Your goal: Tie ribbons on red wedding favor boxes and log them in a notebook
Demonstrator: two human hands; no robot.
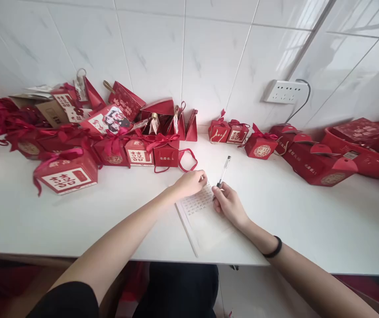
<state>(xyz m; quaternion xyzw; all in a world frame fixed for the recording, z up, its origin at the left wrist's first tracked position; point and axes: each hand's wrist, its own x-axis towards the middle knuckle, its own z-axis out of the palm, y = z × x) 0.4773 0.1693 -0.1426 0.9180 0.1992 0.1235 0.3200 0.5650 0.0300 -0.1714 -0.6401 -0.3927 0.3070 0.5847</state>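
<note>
My right hand (230, 204) is closed around a pen (223, 171) with a clear barrel and a dark grip. The pen points down at a notebook (211, 234) that lies open and tilted on the white table. Rows of handwriting cover the upper part of its page, while the lower part is blank. Over the notebook's top left edge rests my left hand (191, 182), its fingers curled in. Whether anything is pinched in those fingers is hidden. A black band (273, 248) circles my right wrist.
Red gift boxes with ribbons (66, 174) crowd the back left of the white table (136, 221). Several small boxes (261, 145) stand by the tiled wall. At the right are long red boxes (311, 159) and a red basin (374, 154). A power strip (283, 92) is on the wall.
</note>
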